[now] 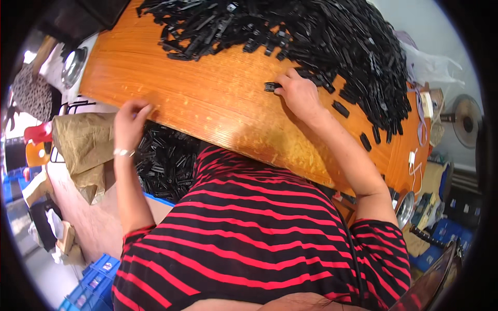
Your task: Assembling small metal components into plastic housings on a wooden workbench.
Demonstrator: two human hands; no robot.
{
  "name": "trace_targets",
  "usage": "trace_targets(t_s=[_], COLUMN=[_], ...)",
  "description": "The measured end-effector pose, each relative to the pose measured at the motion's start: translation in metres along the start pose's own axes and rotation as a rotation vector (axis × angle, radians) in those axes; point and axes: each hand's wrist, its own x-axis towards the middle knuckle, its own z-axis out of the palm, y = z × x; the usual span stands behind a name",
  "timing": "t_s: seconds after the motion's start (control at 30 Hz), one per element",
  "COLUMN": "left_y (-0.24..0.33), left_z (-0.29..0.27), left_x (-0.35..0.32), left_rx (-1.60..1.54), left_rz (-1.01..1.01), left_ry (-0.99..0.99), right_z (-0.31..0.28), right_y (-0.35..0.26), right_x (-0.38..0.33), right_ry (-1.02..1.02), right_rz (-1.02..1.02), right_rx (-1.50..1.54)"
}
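A big heap of small black plastic parts (332, 41) covers the far side of an orange wooden table (207, 93). My right hand (298, 93) rests on the table at the heap's near edge, its fingertips pinching one small black part (271, 86). My left hand (130, 122) hangs at the table's near left edge, fingers curled; whether it holds anything is hidden. Below it, a container full of the same black parts (166, 163) sits under the table edge.
A crumpled brown bag (85, 145) lies left of the container. Blue crates (96, 282) stand on the floor at lower left and right. A fan (467, 119), cables and a white charger (412, 158) are at the table's right end. Metal bowls (72, 65) sit at left.
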Motion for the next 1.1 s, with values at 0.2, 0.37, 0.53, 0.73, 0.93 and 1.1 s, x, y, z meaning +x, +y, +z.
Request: trace_targets(t_s=[0.2,0.37,0.53,0.73,0.93,1.1], left_y=[0.046,0.043,0.041,0.055,0.055,0.087], left_z=[0.070,0.086,0.090,0.076,0.081,0.108], left_x=[0.060,0.090,0.095,0.076,0.057,0.032], left_rx=[0.264,0.359,0.389,0.296,-0.742,-1.346], left_rz=[0.295,0.366,0.333,0.090,-0.203,-0.228], left_ry=[0.198,0.183,0.132,-0.145,-0.560,-0.573], right_z=[0.015,0.019,0.031,0.030,0.029,0.010], right_y=[-0.017,-0.045,-0.060,-0.076,-0.077,-0.087], right_x=[0.034,0.040,0.040,0.043,0.046,0.044], right_ry=[0.040,-0.063,-0.077,-0.109,0.135,-0.172], right_rz=[-0.004,-0.039,-0.109,-0.154,-0.164,0.275], right_rx=[-0.005,0.050,0.139,0.159,0.446,1.263])
